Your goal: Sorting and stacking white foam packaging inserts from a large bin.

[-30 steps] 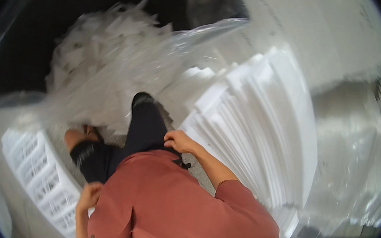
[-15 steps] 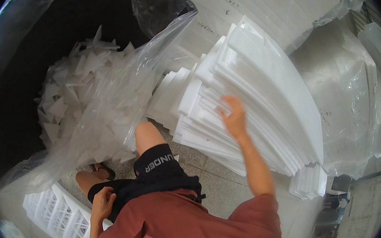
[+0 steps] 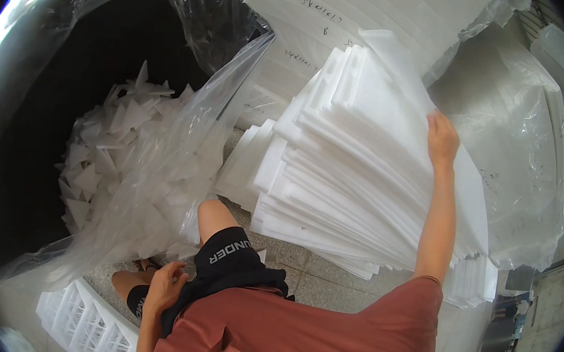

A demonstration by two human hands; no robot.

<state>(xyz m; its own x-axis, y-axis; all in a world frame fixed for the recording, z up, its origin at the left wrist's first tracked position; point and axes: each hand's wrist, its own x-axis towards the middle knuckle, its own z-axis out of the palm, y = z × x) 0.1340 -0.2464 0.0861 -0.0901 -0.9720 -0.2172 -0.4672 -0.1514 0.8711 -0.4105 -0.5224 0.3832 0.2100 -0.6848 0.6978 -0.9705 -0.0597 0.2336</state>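
A tall leaning stack of white foam sheets (image 3: pixel 358 178) stands in front of me, its layers fanned out at the left edge. My right hand (image 3: pixel 443 140) grips the right edge of the topmost white foam sheet (image 3: pixel 402 96), fingers bent over it. That sheet's far end rises and curls apart from the layers under it. My left hand (image 3: pixel 166 286) hovers by my thigh, loosely curled with nothing visible in it. A white lattice-like foam piece (image 3: pixel 86 320) lies on the floor nearest to that hand.
To the left, a large dark bin (image 3: pixel 28 140) lined with a clear plastic bag (image 3: pixel 156 182) holds many white triangular offcuts (image 3: pixel 99 162). Plastic-wrapped sheets (image 3: pixel 508 146) stand at the right. Behind the stack is a large pale wrapped bundle (image 3: pixel 301 11). Speckled floor (image 3: pixel 313 270) shows below.
My right hand has moved right and farther away, from over the stack's face to the top sheet's right edge. The top sheet's far end has lifted. My left hand has shifted slightly up and right.
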